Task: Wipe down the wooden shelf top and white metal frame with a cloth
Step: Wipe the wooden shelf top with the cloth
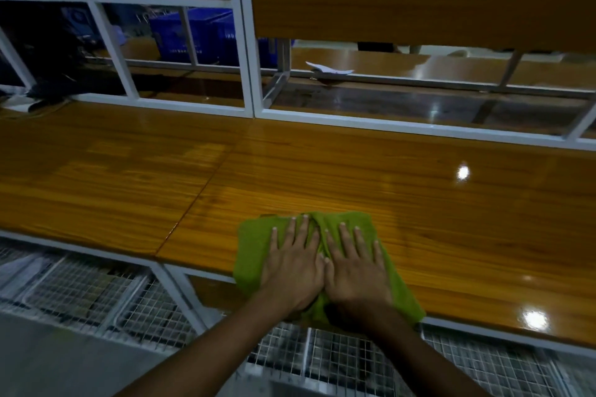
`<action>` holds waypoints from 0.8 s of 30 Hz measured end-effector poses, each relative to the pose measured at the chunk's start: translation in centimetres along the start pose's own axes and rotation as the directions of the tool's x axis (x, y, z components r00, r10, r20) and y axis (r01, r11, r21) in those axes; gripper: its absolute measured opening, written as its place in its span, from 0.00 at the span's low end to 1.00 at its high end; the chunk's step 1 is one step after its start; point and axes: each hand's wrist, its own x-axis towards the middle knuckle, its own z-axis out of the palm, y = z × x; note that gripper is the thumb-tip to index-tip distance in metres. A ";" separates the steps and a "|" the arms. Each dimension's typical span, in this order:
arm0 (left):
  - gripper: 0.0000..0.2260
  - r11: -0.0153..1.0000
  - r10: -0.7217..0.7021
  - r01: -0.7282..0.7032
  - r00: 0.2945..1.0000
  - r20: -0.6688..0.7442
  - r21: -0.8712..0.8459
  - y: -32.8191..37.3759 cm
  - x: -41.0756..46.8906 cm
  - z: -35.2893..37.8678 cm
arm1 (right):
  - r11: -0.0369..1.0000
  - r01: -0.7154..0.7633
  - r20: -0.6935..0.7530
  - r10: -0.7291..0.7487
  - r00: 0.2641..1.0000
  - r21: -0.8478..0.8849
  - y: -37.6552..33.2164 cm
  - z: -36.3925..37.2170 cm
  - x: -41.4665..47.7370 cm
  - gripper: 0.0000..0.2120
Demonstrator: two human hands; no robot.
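A green cloth [251, 248] lies flat on the glossy wooden shelf top [419, 203], near its front edge. My left hand [295, 264] and my right hand [356, 267] press side by side on the cloth, palms down, fingers spread and pointing away from me. The cloth's near corner hangs a little over the front edge. The white metal frame [248, 51] rises behind the shelf top as upright posts and cross bars.
A second wooden panel [96, 177] joins on the left. Wire mesh baskets [84, 293] sit below the front edge. Behind the frame are blue crates [206, 32], a white paper scrap [325, 68] and dark items at the far left.
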 end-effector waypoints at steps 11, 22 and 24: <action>0.32 0.986 0.161 -0.160 0.987 0.026 -0.043 -1.1 2.5 -0.3 | 0.986 -0.169 0.026 0.169 0.985 -0.002 -0.5 -0.4 0.6 0.31; 0.26 0.999 0.029 -0.029 0.999 0.013 -0.026 -13.9 -0.2 -0.8 | 0.999 -0.051 0.025 0.050 0.998 0.004 -12.5 1.5 4.7 0.42; 0.28 0.999 0.023 -0.022 1.000 0.016 -0.023 -15.4 -0.3 -0.8 | 0.999 -0.045 0.022 0.045 0.999 -0.001 -13.8 1.7 5.4 0.41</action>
